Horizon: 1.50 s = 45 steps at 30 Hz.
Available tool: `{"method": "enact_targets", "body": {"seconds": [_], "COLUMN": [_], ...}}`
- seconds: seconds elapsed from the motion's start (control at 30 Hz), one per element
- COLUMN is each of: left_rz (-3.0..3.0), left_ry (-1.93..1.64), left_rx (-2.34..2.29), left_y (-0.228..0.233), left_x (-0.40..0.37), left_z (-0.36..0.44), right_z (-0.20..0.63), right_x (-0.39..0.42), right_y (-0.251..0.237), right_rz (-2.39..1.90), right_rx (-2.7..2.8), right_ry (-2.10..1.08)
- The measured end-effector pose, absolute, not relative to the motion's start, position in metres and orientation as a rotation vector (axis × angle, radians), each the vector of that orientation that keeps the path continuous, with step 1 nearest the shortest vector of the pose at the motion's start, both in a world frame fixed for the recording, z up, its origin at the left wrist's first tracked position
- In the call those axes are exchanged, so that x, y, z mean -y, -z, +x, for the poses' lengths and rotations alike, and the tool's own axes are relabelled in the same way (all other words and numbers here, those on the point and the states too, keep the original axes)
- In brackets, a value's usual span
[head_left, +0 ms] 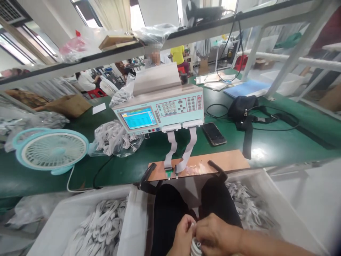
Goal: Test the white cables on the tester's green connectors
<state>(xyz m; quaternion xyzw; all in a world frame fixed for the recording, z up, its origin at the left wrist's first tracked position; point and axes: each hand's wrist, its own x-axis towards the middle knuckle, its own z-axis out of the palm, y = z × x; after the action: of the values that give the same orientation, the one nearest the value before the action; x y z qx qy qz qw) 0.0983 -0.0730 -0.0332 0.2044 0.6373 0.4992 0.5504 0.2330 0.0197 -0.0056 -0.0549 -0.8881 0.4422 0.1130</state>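
Note:
Above my lap, my left hand (183,235) and my right hand (217,233) are close together, fingers closed around a coiled white cable (195,248). Part of the coil shows below the fingers; the rest is hidden in my grip. Beyond my knees, a wooden board (195,168) lies along the table's front edge. Two grey ribbon cables (188,149) run from small connectors on it up to a bench tester (162,110) with a lit blue screen.
White bins of bundled cables, one at left (98,227) and one at right (247,206), flank my legs. On the green table are a light-blue fan (54,151), a bag of cables (117,138), a phone (214,134) and a black pouch (242,108). People sit farther back.

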Motion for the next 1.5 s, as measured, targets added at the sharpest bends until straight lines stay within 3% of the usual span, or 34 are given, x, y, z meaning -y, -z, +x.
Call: {"method": "enact_targets", "body": {"seconds": [0.1,0.2,0.43,0.73,1.17,1.5], "left_rz": [0.537,0.553,0.294,0.139,0.799,0.71], "left_ry": [-1.251,-1.346,-1.605,-1.615,-1.285,-1.521], "left_rx": [-1.523,-1.557,-1.419,-1.213,-1.446,-1.572], "left_y": [0.034,0.029,0.012,0.003,0.001,0.017], "left_x": [0.08,0.07,0.019,0.009,0.008,0.004], "left_z": [0.079,0.058,0.024,0.009,-0.019,-0.006], "right_z": [0.209,0.177,0.128,0.109,0.102,0.104], "right_x": [-0.008,-0.014,-0.055,-0.057,-0.056,-0.054], "right_y": [0.016,0.018,0.013,0.004,-0.018,-0.023], "right_rz": [-0.695,-0.919,-0.889,-1.032,-1.163,-1.137], "right_rx": [2.241,1.885,1.553,1.366,1.022,0.966], "right_ry": [-1.515,-1.613,-1.755,-1.704,-1.906,-1.973]}}
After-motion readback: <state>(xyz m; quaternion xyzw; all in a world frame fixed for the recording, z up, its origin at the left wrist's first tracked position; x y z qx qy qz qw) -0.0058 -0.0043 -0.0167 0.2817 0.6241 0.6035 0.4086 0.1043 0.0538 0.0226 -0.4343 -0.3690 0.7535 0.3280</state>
